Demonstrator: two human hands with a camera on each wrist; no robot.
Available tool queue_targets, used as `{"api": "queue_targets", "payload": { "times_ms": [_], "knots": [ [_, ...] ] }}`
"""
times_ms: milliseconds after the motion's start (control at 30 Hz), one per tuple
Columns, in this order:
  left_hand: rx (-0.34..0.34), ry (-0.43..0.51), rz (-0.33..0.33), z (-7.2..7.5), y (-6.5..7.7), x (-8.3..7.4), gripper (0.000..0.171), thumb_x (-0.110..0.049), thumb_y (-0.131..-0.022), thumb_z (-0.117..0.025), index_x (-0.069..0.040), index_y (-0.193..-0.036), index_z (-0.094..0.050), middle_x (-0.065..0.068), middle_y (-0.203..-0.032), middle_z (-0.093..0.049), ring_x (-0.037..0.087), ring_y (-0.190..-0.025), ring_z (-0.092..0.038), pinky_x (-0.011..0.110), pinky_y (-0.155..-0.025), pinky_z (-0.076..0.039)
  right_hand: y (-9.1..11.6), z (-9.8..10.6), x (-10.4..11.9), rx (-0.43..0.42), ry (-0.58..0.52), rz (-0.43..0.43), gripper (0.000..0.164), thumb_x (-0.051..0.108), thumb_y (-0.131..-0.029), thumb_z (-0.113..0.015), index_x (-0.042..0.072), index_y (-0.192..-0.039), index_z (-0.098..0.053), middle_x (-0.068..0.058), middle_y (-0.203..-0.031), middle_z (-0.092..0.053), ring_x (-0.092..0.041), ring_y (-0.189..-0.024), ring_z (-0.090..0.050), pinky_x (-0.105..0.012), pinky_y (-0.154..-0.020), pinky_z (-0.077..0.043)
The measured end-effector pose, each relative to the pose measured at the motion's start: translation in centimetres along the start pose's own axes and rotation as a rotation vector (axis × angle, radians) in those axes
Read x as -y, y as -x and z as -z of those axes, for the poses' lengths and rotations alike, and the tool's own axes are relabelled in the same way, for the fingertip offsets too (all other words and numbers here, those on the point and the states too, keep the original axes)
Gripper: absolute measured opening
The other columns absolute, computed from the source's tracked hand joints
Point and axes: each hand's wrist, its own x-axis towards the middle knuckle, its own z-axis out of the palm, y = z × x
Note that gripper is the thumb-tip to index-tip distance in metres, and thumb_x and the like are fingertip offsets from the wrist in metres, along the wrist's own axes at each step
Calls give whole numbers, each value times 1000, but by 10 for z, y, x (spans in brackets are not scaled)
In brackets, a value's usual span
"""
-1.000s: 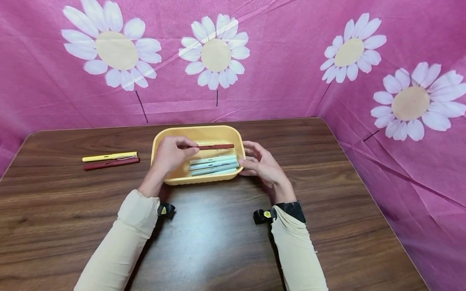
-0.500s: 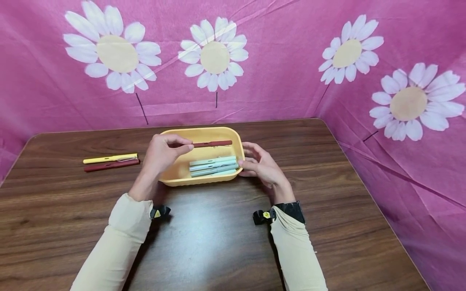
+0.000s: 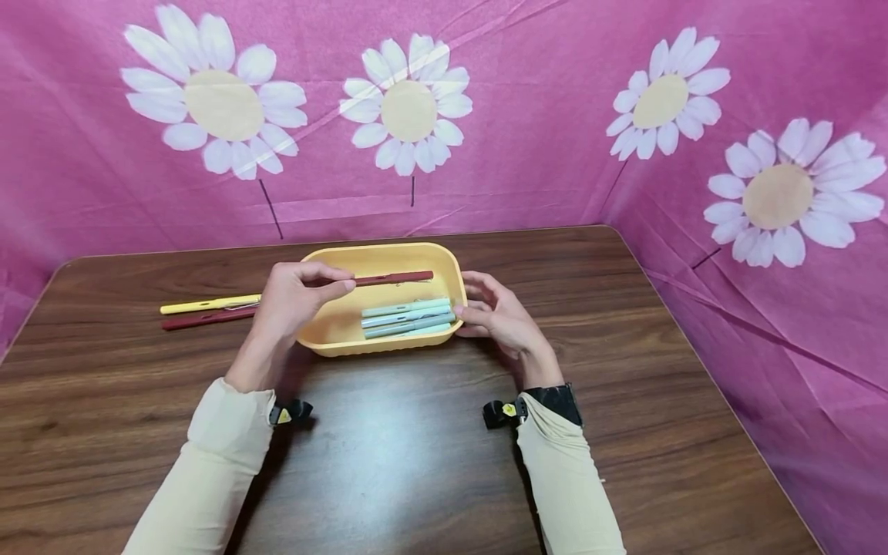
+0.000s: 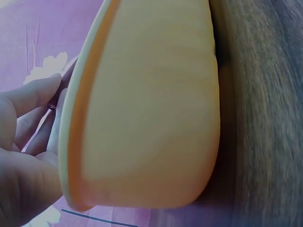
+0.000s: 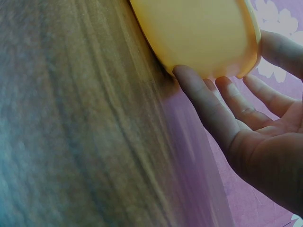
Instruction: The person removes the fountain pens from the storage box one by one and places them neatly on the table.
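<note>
My left hand pinches a dark red pen by its left end between thumb and fingers. The pen lies level over the back part of a yellow plastic basket, its clip hanging below. In the left wrist view the basket wall hides most of the pen. At the basket's right end, my right hand holds it, thumb at the rim and fingers along the outer wall. Several pale green, blue and grey pens lie side by side inside, toward the front right.
A yellow pen and another dark red pen lie together on the wooden table, left of the basket, partly behind my left hand. A pink cloth with daisies hangs behind the table and along the right.
My left hand has drawn the dark red pen leftward, now overlapping the ends of the two pens on the table. My right hand and the basket have hardly moved.
</note>
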Motion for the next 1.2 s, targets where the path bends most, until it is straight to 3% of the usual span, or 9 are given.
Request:
{"api": "queue_targets", "payload": {
  "times_ms": [200,667,967,1200],
  "knots": [
    [-1,43,16,5,4,-1,27,-17,-87,-84,3,-104,-78,-8,-90,-76,8,-94,-67,20,-77,-53,0,1,0,-1,-1,3,67,-6,-94,-66,4,-152,-37,-23,-147,-45,-40,-127,-53,-52,-88,-56],
    [-44,120,12,17,11,5,23,-13,-87,-83,2,-103,-78,-9,-90,-76,11,-97,-68,22,-81,-55,1,1,-1,3,-2,4,66,-7,-94,-65,4,-152,-37,-23,-147,-45,-38,-125,-55,-53,-89,-56],
    [-90,104,15,33,18,4,22,-16,-87,-83,-3,-104,-80,-11,-91,-77,8,-99,-65,18,-79,-52,0,0,0,-4,-3,2,65,-7,-93,-66,4,-151,-38,-22,-146,-46,-38,-125,-55,-52,-88,-56],
    [-139,216,18,45,24,8,17,-9,-85,-84,-4,-101,-81,-9,-88,-77,7,-94,-67,16,-73,-51,0,0,0,0,-8,3,65,-6,-94,-66,5,-152,-38,-22,-147,-46,-38,-126,-55,-53,-89,-56]
  ]
}}
